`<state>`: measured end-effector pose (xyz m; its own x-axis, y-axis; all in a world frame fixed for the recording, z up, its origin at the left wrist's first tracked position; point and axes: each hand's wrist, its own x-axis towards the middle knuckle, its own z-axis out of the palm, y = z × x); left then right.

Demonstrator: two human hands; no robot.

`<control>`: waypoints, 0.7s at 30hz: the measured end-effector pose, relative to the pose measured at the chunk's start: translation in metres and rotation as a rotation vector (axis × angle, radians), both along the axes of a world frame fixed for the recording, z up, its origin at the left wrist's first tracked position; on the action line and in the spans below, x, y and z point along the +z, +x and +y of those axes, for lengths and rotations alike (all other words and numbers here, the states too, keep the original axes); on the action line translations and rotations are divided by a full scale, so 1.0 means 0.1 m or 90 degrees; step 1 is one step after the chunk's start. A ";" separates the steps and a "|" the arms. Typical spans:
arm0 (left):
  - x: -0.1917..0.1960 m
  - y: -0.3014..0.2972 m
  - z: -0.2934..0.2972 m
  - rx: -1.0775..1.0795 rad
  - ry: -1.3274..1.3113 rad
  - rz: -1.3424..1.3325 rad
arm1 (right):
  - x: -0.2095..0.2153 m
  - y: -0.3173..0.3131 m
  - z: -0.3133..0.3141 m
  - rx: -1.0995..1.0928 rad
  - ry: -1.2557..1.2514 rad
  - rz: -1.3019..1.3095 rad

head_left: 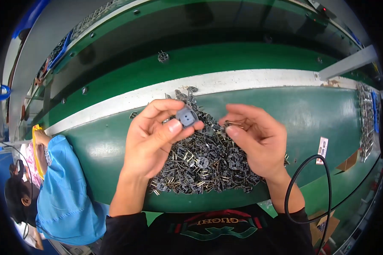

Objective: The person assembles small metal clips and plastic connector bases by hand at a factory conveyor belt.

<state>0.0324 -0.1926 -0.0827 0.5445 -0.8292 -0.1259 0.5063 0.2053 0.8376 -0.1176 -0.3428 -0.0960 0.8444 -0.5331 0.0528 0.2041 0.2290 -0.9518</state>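
Observation:
My left hand (147,140) pinches a small grey square plastic housing (187,117) with small dark holes in its face, held above the heap. To its right, my right hand (264,138) has thumb and fingers closed on a small dark part with metal pins (232,123). The two held parts are apart. Beneath both hands spreads a big heap of black plug parts with shiny metal pins (200,163), lying on a green worktable (106,148). My fingers cover some of each held part.
Beyond a white rail (242,77) runs a green conveyor belt (127,78) carrying a few scattered parts. A black cable loop (288,191) hangs at the right, near a small printed card (322,151). At the left sits a co-worker in a blue sleeve (68,182).

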 end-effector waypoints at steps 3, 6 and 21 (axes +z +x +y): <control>-0.04 -0.07 -0.04 -0.031 -0.018 0.002 | -0.04 -0.01 0.05 -0.046 0.007 -0.025; -0.11 -0.19 -0.08 -0.050 -0.041 0.002 | -0.11 0.00 0.08 -0.140 -0.240 -0.086; -0.24 -0.39 -0.07 -0.044 -0.073 -0.139 | -0.07 -0.07 0.09 -0.214 -0.573 -0.063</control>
<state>-0.0067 -0.1993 -0.1068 0.4900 -0.8676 0.0845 0.3328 0.2757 0.9018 -0.1243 -0.3340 -0.1032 0.6245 -0.4714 0.6227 0.2147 -0.6629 -0.7172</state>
